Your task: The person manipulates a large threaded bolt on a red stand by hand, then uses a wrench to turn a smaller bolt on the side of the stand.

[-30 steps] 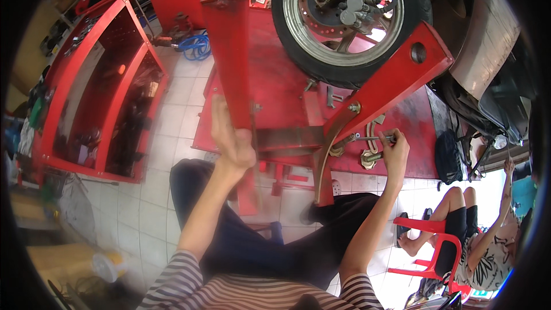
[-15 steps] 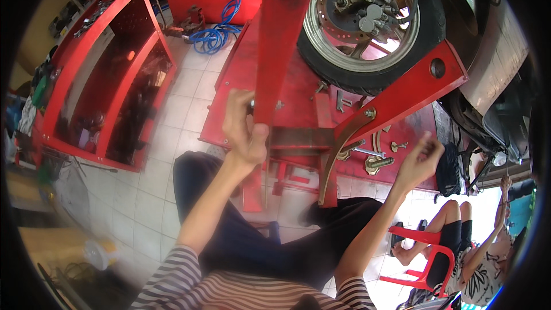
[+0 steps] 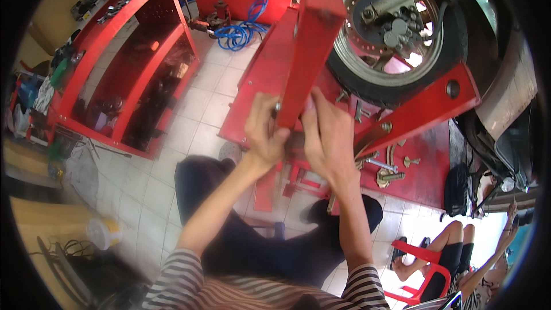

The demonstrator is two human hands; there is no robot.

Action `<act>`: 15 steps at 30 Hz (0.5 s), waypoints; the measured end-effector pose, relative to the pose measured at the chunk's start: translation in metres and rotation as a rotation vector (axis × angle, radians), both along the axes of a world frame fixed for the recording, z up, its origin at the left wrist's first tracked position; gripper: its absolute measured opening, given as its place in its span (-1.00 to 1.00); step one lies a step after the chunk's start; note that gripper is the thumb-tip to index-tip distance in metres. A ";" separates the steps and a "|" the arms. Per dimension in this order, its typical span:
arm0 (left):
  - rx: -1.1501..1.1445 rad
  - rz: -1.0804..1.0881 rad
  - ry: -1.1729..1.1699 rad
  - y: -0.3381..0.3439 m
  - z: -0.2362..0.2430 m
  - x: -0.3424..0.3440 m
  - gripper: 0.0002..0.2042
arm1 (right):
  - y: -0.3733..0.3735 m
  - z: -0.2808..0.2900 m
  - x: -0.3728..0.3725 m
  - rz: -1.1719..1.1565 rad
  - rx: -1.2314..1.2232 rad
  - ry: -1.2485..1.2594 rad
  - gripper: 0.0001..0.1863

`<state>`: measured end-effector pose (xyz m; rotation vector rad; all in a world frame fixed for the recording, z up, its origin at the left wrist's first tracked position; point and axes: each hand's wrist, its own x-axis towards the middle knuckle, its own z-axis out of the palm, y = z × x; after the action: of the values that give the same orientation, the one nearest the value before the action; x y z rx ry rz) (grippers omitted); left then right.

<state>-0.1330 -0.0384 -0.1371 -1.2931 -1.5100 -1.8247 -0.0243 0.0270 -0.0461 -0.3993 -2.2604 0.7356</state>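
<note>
A red steel post [image 3: 314, 40] rises in front of me, part of a red wheel clamp stand. On its left side my left hand [image 3: 264, 132] is closed, fingers curled round a bolt [image 3: 278, 107] whose bright end shows beside the post. Against the post's right side my right hand [image 3: 330, 135] is closed, its fingertips pinched together. What they hold, if anything, is hidden behind the fingers. To the right slants a second red arm [image 3: 427, 103], with a bolt [image 3: 385, 127] fixed in it and a round hole near its end.
A motorcycle wheel [image 3: 367, 83] stands beyond on the red lift platform [image 3: 427, 166]. A wrench [image 3: 381, 165] and a brass-coloured knob bolt [image 3: 390, 178] lie there. At left are a red tool cart [image 3: 123, 120] and a blue hose [image 3: 235, 37]. Another person sits on a red chair [image 3: 439, 270].
My right hand has moved left from open air beside the right arm to the red post. My left hand stays at the bolt. The whole view has shifted slightly.
</note>
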 end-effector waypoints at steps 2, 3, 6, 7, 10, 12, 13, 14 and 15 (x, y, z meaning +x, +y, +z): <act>0.001 -0.013 -0.017 -0.002 -0.002 0.003 -0.34 | -0.003 -0.006 0.000 0.060 -0.037 0.073 -0.78; -0.004 -0.018 -0.035 -0.005 -0.004 0.004 -0.34 | -0.001 -0.008 0.000 0.071 -0.045 0.082 -0.80; -0.019 -0.037 -0.063 -0.004 -0.007 0.005 -0.32 | 0.000 -0.014 0.003 0.084 -0.116 0.123 -0.85; -0.024 -0.048 -0.086 -0.004 -0.008 0.007 -0.32 | 0.001 -0.015 0.003 0.089 -0.116 0.133 -0.85; -0.077 -0.066 -0.084 -0.007 -0.015 0.003 -0.31 | -0.002 -0.020 0.002 0.098 -0.144 0.194 -0.86; -0.051 -0.088 -0.099 -0.005 -0.008 0.004 -0.31 | -0.003 -0.018 -0.002 0.113 -0.172 0.253 -0.88; -0.038 -0.100 -0.106 -0.005 -0.005 0.005 -0.31 | -0.004 -0.017 -0.003 0.104 -0.130 0.232 -0.90; -0.045 -0.100 -0.102 -0.004 -0.005 0.004 -0.31 | -0.004 -0.014 -0.004 0.095 -0.083 0.213 -0.91; -0.052 -0.099 -0.098 -0.005 -0.007 0.003 -0.31 | -0.004 -0.012 -0.004 0.087 -0.036 0.193 -0.91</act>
<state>-0.1302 -0.0432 -0.1441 -1.3422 -1.5793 -1.9490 -0.0283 0.0234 -0.0579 -0.2369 -2.0956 0.8237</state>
